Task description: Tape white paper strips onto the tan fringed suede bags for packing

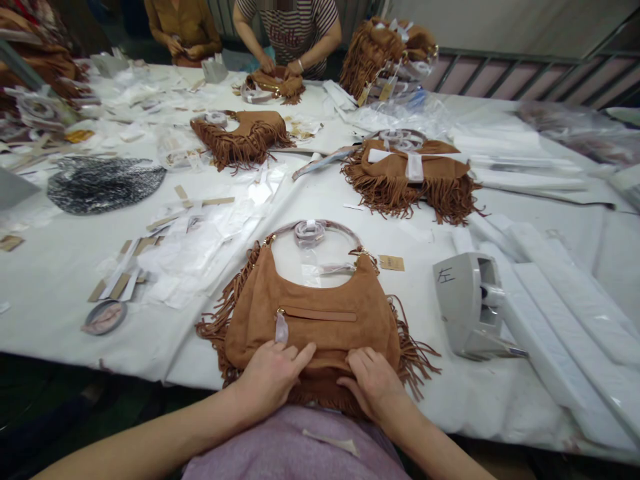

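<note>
A brown suede handbag (310,300) with fringe on both sides lies at the table's front edge, its zip pocket facing up. Its curved handle (345,230) points away from me, and a wrapped, coiled strap (309,233) lies inside the handle's loop. My left hand (277,367) grips the lower part of the bag, fingers bent over the suede below the zip pull. On the other side, my right hand (373,377) pinches the same lower edge, thumb under the fingers. Between the hands the suede is folded. A paper tag (391,263) lies beside the handle.
A grey tape dispenser (467,303) stands on the right by long white wrapped strips (555,333). Scraps of paper and card (185,247) lie left, near a small round dish (104,317). Further back are more fringed bags (410,173) and two people across the table.
</note>
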A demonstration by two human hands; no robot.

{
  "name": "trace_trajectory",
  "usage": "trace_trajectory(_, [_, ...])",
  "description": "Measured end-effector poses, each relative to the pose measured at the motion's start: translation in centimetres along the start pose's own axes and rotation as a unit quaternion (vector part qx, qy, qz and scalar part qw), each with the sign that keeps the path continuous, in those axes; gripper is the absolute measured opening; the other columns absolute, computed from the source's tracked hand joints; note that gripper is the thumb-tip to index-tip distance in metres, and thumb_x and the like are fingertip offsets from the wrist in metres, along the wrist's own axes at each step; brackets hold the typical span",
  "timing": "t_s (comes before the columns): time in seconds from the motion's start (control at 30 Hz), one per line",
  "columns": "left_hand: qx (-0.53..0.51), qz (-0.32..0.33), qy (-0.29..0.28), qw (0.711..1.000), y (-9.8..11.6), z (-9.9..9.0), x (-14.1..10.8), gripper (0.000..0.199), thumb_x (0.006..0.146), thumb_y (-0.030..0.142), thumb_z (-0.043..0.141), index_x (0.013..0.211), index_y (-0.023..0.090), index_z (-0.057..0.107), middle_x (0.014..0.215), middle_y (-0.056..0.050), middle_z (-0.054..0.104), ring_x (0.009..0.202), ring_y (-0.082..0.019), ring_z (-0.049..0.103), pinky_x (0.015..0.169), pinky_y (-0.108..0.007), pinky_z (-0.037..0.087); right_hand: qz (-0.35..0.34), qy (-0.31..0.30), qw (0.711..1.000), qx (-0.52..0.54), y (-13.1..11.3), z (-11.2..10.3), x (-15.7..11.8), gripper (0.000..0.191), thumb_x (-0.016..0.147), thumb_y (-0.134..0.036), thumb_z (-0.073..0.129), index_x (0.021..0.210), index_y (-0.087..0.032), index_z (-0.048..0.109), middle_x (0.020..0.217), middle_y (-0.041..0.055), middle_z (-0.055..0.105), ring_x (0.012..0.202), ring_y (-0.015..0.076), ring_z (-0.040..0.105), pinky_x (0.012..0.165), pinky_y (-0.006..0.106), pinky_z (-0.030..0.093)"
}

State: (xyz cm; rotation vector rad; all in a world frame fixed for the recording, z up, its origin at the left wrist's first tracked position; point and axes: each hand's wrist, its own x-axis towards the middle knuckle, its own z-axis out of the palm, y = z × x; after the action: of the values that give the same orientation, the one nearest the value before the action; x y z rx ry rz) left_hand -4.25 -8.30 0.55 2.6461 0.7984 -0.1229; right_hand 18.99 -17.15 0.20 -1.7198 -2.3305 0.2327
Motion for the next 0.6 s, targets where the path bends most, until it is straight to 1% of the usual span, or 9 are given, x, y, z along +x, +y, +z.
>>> trace_trajectory(0.1, [-0.013,-0.059,-0.048,0.997,-0.8,-0.8,1.3,0.054,0.077,0.027,0.065,0.127,0.023,0.046,0.089,-0.009,0.068,0.079,-0.026,0.065,0.065,-0.032,0.046,0.007,0.003,1.0,-0.007,0.9,0.7,0.1,0.017,0.095,-0.032,0.045,0.085,-0.019,0.049,0.077,0.004,0.057,0.072,0.019,0.053,0.064,0.031,0.041])
trace_trajectory(0.17, [-0.017,-0.081,-0.07,0.994,-1.6,-1.4,1.8,0.039,0.078,0.036,0.065,0.113,0.024,0.053,0.085,-0.008,0.069,0.079,-0.028,0.067,0.063,-0.032,0.047,0.009,0.017,1.0,-0.014,1.6,1.1,0.0,0.023,0.095,-0.037,0.043,0.082,-0.019,0.047,0.072,0.0029,0.056,0.067,0.0178,0.053,0.061,0.029,0.041])
trace_trajectory(0.23, [-0.019,-0.092,-0.075,0.993,-2.5,-1.8,1.8,0.028,0.081,0.043,0.06,0.1,0.023,0.057,0.081,-0.008,0.069,0.079,-0.029,0.067,0.063,-0.032,0.047,0.014,0.034,0.999,-0.02,2.3,1.4,0.0,0.027,0.095,-0.041,0.043,0.08,-0.019,0.047,0.07,0.0022,0.056,0.065,0.0169,0.054,0.059,0.028,0.041])
trace_trajectory(0.3, [-0.02,-0.104,-0.068,0.992,-3.5,-1.8,1.5,0.026,0.085,0.046,0.054,0.094,0.023,0.058,0.079,-0.008,0.069,0.077,-0.027,0.068,0.062,-0.03,0.047,0.018,0.041,0.999,-0.02,2.9,1.6,0.0,0.028,0.095,-0.043,0.043,0.081,-0.019,0.048,0.068,0.0017,0.056,0.064,0.0159,0.055,0.059,0.027,0.04])
trace_trajectory(0.4, [-0.019,-0.117,-0.052,0.992,-4.5,-1.4,0.8,0.029,0.089,0.049,0.046,0.09,0.022,0.058,0.077,-0.007,0.069,0.074,-0.025,0.068,0.061,-0.029,0.046,0.018,0.04,0.999,-0.01,3.3,1.7,0.2,0.028,0.096,-0.041,0.044,0.08,-0.019,0.049,0.066,0.0006,0.056,0.062,0.0142,0.056,0.059,0.025,0.039])
trace_trajectory(0.5, [-0.003,-0.132,-0.033,0.991,-5.2,-0.5,0.0,0.036,0.093,0.051,0.038,0.086,0.021,0.056,0.076,-0.008,0.068,0.072,-0.025,0.068,0.059,-0.029,0.045,0.016,0.048,0.999,-0.01,3.3,1.6,0.2,0.028,0.097,-0.039,0.042,0.079,-0.019,0.05,0.066,0.0004,0.055,0.063,0.0137,0.054,0.059,0.026,0.038])
trace_trajectory(0.6, [0.016,-0.13,-0.006,0.991,-5.4,0.5,-0.8,0.038,0.095,0.049,0.033,0.085,0.02,0.055,0.08,-0.007,0.069,0.073,-0.023,0.067,0.058,-0.027,0.043,0.004,0.05,0.998,-0.043,3.1,1.3,-0.1,0.033,0.096,-0.041,0.04,0.074,-0.019,0.049,0.067,0.0017,0.053,0.063,0.0149,0.05,0.06,0.028,0.035])
